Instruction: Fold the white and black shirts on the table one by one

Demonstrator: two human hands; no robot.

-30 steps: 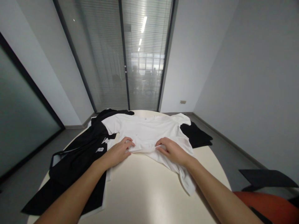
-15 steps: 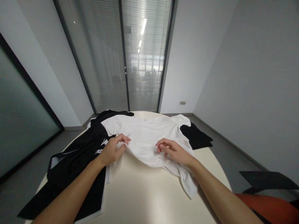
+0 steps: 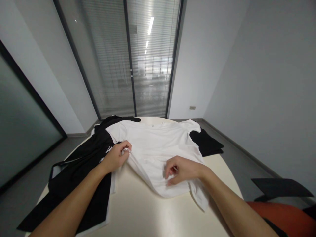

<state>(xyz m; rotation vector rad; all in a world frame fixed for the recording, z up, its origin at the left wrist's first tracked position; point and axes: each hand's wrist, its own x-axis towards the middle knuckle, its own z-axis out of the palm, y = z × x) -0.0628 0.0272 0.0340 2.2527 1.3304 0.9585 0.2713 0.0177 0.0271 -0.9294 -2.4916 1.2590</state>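
A white T-shirt (image 3: 158, 144) lies spread on a round cream table (image 3: 148, 214), its collar toward the far side. My left hand (image 3: 117, 157) pinches the shirt's hem at its left side, fingers closed on the cloth. Over the lower middle of the shirt, my right hand (image 3: 181, 170) hovers with fingers curled, thumb and fingertips close together just above the fabric; whether they hold cloth I cannot make out.
A black garment with white lettering (image 3: 76, 174) covers the table's left side and hangs over the edge. A folded black garment (image 3: 206, 143) lies at the back right. An orange chair (image 3: 283, 214) stands at the lower right. Glass doors with blinds (image 3: 130, 62) are behind the table.
The folded-up hem has been drawn back toward me and spread. My left hand moved left with the hem pinched; my right hand came toward me and lifted off the cloth.
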